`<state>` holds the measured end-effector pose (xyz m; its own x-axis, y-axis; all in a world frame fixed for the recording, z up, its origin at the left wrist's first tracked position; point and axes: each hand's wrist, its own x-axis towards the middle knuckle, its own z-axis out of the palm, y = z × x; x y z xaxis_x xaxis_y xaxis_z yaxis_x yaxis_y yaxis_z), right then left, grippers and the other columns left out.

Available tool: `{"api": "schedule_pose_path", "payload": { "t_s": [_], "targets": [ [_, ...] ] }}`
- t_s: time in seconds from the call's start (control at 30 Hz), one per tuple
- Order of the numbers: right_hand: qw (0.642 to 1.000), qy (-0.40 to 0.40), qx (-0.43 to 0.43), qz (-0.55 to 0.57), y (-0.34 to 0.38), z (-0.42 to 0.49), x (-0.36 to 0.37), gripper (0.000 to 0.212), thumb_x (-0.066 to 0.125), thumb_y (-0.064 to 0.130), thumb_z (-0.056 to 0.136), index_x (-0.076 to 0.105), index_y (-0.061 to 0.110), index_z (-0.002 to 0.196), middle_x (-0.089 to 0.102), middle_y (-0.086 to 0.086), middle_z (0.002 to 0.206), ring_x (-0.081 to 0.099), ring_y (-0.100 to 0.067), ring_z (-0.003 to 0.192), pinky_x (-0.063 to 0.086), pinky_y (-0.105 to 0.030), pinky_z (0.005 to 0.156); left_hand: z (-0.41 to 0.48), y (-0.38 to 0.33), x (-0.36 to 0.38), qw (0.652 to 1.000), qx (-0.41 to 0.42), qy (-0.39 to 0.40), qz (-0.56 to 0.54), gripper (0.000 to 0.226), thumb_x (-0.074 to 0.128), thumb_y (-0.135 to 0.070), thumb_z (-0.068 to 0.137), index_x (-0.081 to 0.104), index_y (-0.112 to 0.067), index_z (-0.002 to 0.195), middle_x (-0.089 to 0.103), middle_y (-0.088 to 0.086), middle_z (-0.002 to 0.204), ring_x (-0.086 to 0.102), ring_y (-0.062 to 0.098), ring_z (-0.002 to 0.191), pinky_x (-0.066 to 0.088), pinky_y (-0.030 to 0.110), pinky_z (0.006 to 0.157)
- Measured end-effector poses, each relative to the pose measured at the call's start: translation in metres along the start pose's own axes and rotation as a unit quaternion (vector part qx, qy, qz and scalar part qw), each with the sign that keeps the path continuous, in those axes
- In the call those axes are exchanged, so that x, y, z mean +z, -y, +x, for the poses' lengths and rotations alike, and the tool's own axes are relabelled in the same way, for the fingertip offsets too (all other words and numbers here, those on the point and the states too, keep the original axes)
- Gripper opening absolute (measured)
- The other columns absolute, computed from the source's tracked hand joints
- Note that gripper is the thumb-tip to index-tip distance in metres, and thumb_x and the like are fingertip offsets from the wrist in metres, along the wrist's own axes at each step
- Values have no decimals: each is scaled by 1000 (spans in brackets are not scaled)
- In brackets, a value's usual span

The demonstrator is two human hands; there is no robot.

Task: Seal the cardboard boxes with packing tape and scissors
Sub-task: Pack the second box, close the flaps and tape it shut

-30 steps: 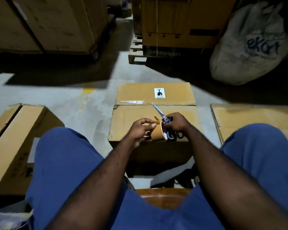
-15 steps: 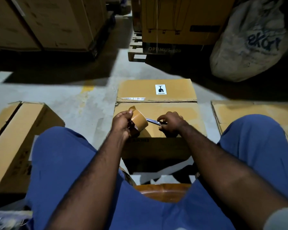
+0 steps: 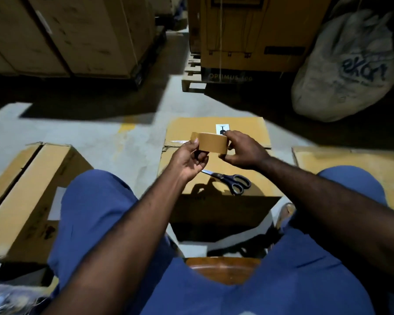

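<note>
At nine o'clock a cardboard box [image 3: 27, 189] sits with a dark gap between its top flaps. A strip of bare concrete floor [image 3: 100, 137] separates it from the middle box [image 3: 248, 130]. My left hand [image 3: 188, 159] curls round the left end of the brown tape roll [image 3: 212, 143]. My right hand [image 3: 241, 151] pinches its right end between thumb and fingers. Together they hold the roll in the air over the middle box's flap seam, at twelve o'clock from me. The scissors [image 3: 230, 179] lie flat on the near flap, at five o'clock from the roll. They touch neither hand, with blades toward nine o'clock and handles near the box's front edge. At three o'clock another box [image 3: 341, 160] lies, a narrow gap of floor between.
</note>
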<state>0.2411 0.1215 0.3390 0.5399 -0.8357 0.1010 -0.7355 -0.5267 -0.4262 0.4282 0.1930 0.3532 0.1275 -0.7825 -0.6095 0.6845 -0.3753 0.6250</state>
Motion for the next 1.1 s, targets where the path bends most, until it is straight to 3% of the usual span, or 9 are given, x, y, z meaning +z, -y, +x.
{"api": "schedule_pose_path", "payload": {
  "t_s": [0.13, 0.33, 0.43, 0.57, 0.67, 0.73, 0.9, 1.0, 1.1],
  "targets": [
    [999, 18, -12, -40, 2, 13, -3, 52, 78, 39, 82, 54, 21, 125, 62, 1, 118, 58, -19, 101, 57, -41, 78, 11, -30, -4, 960, 57, -26, 273, 6, 59, -28, 102, 53, -25, 102, 71, 8, 88, 64, 19, 67, 47, 28, 67],
    [998, 15, -62, -2, 16, 66, 5, 49, 73, 37, 75, 58, 9, 113, 58, -10, 114, 55, -28, 103, 48, -37, 81, 55, -82, -27, 906, 183, -52, 379, 20, 67, -8, 95, 59, -15, 79, 64, 7, 75, 63, 19, 63, 48, 23, 53],
    [999, 15, -42, 14, 30, 93, 18, 40, 71, 43, 76, 51, 14, 94, 54, -4, 90, 55, -30, 86, 37, -35, 66, 80, -99, -41, 884, 221, -77, 404, 20, 68, -6, 95, 60, -11, 77, 64, 13, 72, 66, 21, 60, 47, 26, 54],
    [998, 45, 26, -39, 18, 117, 33, 61, 69, 71, 77, 48, 19, 102, 50, -4, 95, 50, -27, 85, 44, -37, 69, 110, -117, -56, 885, 232, -122, 386, 30, 65, -8, 97, 52, -15, 71, 62, 12, 73, 59, 21, 61, 48, 29, 58],
    [995, 92, 38, -3, 5, 127, 43, 52, 75, 34, 80, 50, 16, 121, 57, -10, 105, 56, -31, 98, 43, -35, 71, 128, -115, -75, 881, 207, -144, 400, 29, 65, -8, 97, 53, -14, 71, 62, 14, 73, 54, 22, 60, 46, 29, 57],
    [995, 104, 14, -3, 7, 134, 50, 66, 70, 18, 79, 44, 18, 139, 58, -14, 117, 54, -35, 111, 46, -37, 79, 138, -112, -89, 883, 187, -163, 398, 26, 64, -7, 97, 55, -11, 73, 61, 15, 74, 52, 21, 58, 45, 27, 55],
    [989, 112, 1, -93, 16, 139, 70, 75, 71, 44, 87, 29, 33, 148, 49, -10, 124, 43, -31, 118, 47, -42, 79, 159, -114, -120, 882, 166, -215, 384, 26, 62, -9, 99, 53, -12, 75, 58, 13, 75, 51, 19, 58, 43, 27, 52],
    [978, 125, 48, -157, 6, 140, 71, 75, 67, 55, 87, 33, 22, 145, 50, -15, 126, 45, -36, 121, 51, -48, 83, 171, -103, -137, 870, 156, -242, 399, 21, 64, -11, 98, 58, -12, 78, 63, 11, 77, 58, 18, 64, 47, 26, 52],
    [967, 148, 50, -199, 4, 139, 72, 63, 64, 51, 89, 39, 17, 135, 51, -17, 121, 45, -38, 118, 46, -45, 76, 182, -91, -141, 868, 168, -225, 410, 23, 67, -12, 96, 59, -14, 75, 63, 9, 73, 60, 18, 66, 50, 28, 55]
  ]
}}
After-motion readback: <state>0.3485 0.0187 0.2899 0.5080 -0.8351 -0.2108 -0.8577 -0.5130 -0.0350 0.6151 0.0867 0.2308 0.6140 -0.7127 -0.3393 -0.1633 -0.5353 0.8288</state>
